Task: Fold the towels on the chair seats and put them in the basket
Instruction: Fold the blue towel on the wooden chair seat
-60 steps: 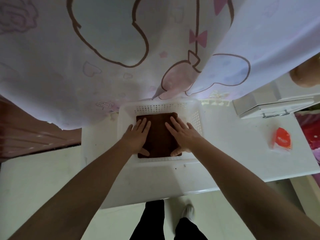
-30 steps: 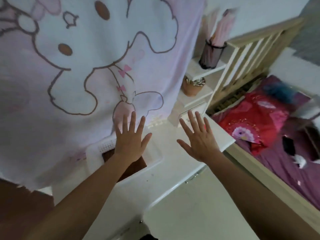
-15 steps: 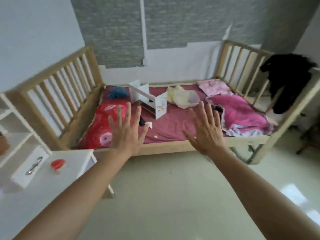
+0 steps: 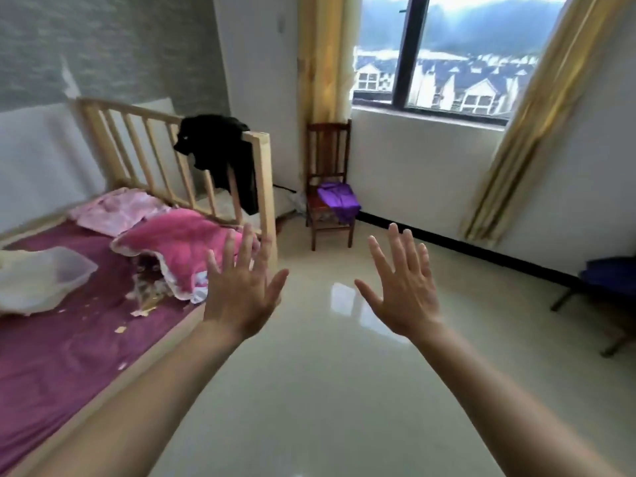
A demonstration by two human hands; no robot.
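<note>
Head view shows both hands raised ahead of the person, palms forward, fingers straight and spread wide, holding nothing. The left hand (image 4: 237,297) is seen against the corner of the bed (image 4: 69,356), and the right hand (image 4: 402,294) is seen against the shiny floor (image 4: 327,390).

A purple towel (image 4: 337,201) lies bunched on the seat of a wooden chair (image 4: 328,146) in the far corner, between the bed's end rail and the wall under the window, just beside the yellow curtain (image 4: 325,56). Part of it hangs over the seat's front edge. Well apart from it, at the right edge of the frame, a blue cloth (image 4: 609,273) lies on a second chair (image 4: 564,297) that is only partly in view. It may be another towel, but it is too blurred to be sure. The basket is not in view.

The step in hand looks like the approach to the next towel: both hands are free, nothing is being folded, and the gaze is turned toward the corner chair.

The next move calls for crossing the floor to that chair and bringing both hands down onto the purple towel. Since it lies crumpled, its edges must be found first and the cloth spread flat on the seat, so the corners can be matched for a clean fold. The folded towel then has to be carried to the basket, which is somewhere out of frame.
</note>
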